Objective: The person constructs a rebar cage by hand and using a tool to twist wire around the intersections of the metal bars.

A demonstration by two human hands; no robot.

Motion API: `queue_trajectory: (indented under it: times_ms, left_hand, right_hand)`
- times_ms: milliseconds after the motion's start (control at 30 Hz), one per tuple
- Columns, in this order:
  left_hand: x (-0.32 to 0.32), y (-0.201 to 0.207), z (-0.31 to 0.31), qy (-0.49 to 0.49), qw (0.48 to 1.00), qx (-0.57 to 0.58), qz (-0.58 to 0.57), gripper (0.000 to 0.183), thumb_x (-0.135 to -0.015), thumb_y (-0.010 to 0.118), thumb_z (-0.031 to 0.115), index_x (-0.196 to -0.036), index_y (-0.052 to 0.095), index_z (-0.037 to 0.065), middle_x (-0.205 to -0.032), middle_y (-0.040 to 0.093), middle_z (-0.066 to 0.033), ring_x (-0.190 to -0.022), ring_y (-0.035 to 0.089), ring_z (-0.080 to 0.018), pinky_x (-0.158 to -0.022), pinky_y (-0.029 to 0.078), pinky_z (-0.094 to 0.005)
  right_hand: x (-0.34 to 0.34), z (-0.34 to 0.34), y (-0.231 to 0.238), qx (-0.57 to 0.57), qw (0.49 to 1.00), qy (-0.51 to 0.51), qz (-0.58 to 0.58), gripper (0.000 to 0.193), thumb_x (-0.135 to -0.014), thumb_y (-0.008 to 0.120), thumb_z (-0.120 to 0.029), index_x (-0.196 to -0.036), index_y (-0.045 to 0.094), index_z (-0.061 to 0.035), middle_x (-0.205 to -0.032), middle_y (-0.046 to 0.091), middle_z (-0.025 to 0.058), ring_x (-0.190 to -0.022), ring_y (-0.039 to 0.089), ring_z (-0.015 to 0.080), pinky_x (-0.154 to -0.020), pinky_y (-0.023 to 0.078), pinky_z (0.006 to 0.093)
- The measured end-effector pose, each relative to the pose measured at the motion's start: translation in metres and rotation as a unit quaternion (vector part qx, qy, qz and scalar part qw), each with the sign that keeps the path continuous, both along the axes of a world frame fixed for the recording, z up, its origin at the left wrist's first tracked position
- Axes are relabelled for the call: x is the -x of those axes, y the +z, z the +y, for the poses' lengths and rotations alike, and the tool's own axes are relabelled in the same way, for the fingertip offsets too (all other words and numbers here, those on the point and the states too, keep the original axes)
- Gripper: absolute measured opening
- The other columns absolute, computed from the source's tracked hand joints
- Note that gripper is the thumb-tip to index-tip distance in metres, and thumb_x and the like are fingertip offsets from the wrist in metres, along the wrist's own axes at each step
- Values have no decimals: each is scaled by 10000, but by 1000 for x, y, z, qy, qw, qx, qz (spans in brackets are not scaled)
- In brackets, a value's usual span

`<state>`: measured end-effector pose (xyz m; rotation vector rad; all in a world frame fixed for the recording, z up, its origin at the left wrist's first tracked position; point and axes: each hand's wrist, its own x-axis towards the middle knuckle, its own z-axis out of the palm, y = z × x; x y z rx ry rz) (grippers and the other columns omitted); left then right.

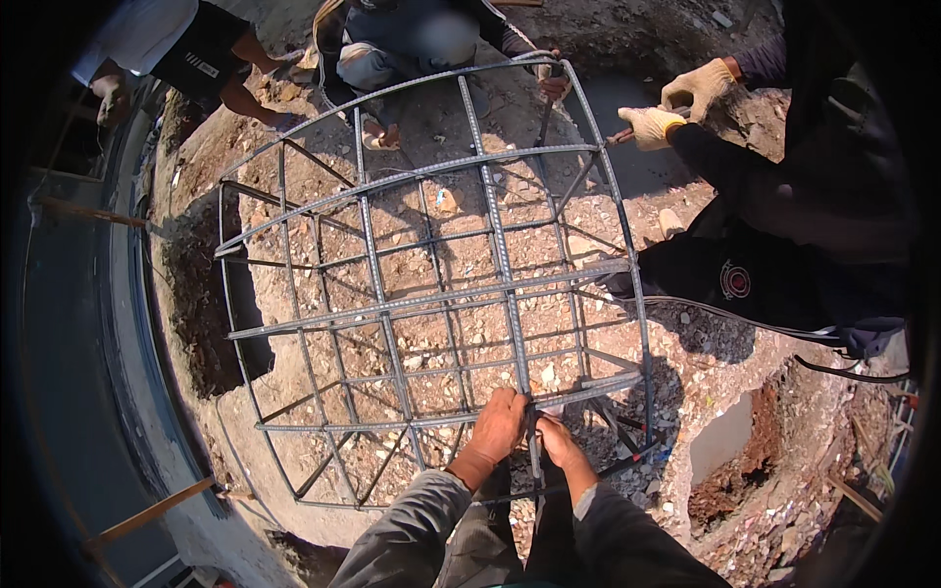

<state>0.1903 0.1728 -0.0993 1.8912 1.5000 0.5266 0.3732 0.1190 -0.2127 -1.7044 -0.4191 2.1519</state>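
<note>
A cage of ribbed steel rebar (436,294), its bars crossing in an open grid, stands on rubble ground in front of me. At its near side, my left hand (500,428) is closed around the bars where two of them cross. My right hand (559,443) is right beside it, fingers curled in against the same joint. A dark slim upright piece (535,461) runs down between the two hands; whether it is a bar or a tool handle I cannot tell. What the right fingers pinch is hidden.
Across the cage a person crouches with a hand (551,83) at its far corner. To the right, another person wears pale work gloves (652,127). Someone bends at the far left (201,64). Pits (725,441) edge the ground; a low wall (108,323) runs along the left.
</note>
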Motion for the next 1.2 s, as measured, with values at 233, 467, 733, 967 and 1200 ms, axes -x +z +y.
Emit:
queue_trajectory:
  times_ms: [233,467,733,967,1200]
  left_hand:
    - [5,-8,-13,59,998,-5,-2,320,-749,655,77,-1030,512,23,-899,491,-173,-887,508,-380,-760,449,-436]
    - [-15,-9,-3,62,998,-15,-2,359,-709,714,79,-1023,544,43,-892,506,-152,-872,521,-362,-735,452,-432]
    - [4,1,-1,121,990,0,-75,124,-751,672,-22,-863,672,30,-819,643,-132,-792,626,-322,-700,507,-377]
    - [-6,-4,-1,180,982,-10,-56,167,-711,701,-12,-871,673,28,-754,560,-135,-754,565,-333,-701,469,-414]
    - [-14,-14,-29,185,974,-91,-97,757,-624,700,-2,-1351,495,50,-912,549,-139,-869,520,-334,-774,431,-416]
  right_hand:
    - [51,18,-37,139,973,-126,137,238,-885,555,-301,-978,653,-105,-902,668,22,-789,635,170,-682,525,322]
    - [17,37,-140,-43,959,-187,207,238,-891,559,-317,-879,654,-99,-820,650,10,-703,613,160,-633,508,318]
    - [18,68,21,-209,942,200,-169,344,-968,559,-347,-947,664,-20,-660,526,-24,-539,391,66,-462,357,276]
    - [22,44,128,-106,993,24,-55,232,-964,557,-185,-1036,638,20,-661,464,-57,-543,377,23,-466,308,187]
    - [45,42,186,-303,880,282,-233,225,-917,570,-88,-1086,612,55,-792,654,112,-703,560,84,-645,474,257]
